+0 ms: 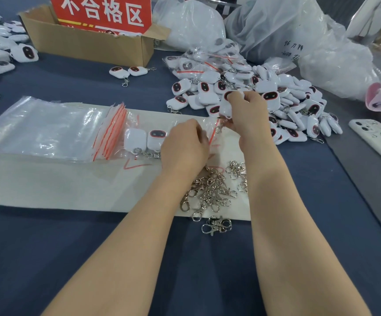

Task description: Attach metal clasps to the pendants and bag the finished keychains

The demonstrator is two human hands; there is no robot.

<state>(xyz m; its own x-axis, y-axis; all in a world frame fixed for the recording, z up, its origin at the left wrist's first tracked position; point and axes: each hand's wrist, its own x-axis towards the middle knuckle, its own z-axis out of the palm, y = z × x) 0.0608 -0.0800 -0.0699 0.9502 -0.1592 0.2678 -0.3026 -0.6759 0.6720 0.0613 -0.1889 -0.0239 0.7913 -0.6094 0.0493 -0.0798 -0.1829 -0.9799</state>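
My right hand [247,117] grips a white pendant [227,106] with a dark face; its metal clasp [218,128] dangles below at the mouth of a clear zip bag [176,131]. My left hand [185,147] pinches the bag's red-striped opening. Two finished keychains [146,139] lie inside that bag. A heap of loose metal clasps [212,192] lies on the white mat [59,185] under my wrists. A big pile of white pendants [276,106] sits just beyond my right hand.
A stack of empty zip bags [48,128] lies at the left. A cardboard box [89,44] with a red sign stands at the back. Two keychains [128,73] lie near it. More pendants [0,49] at far left, plastic sacks [299,37] behind, a phone [378,142] at right.
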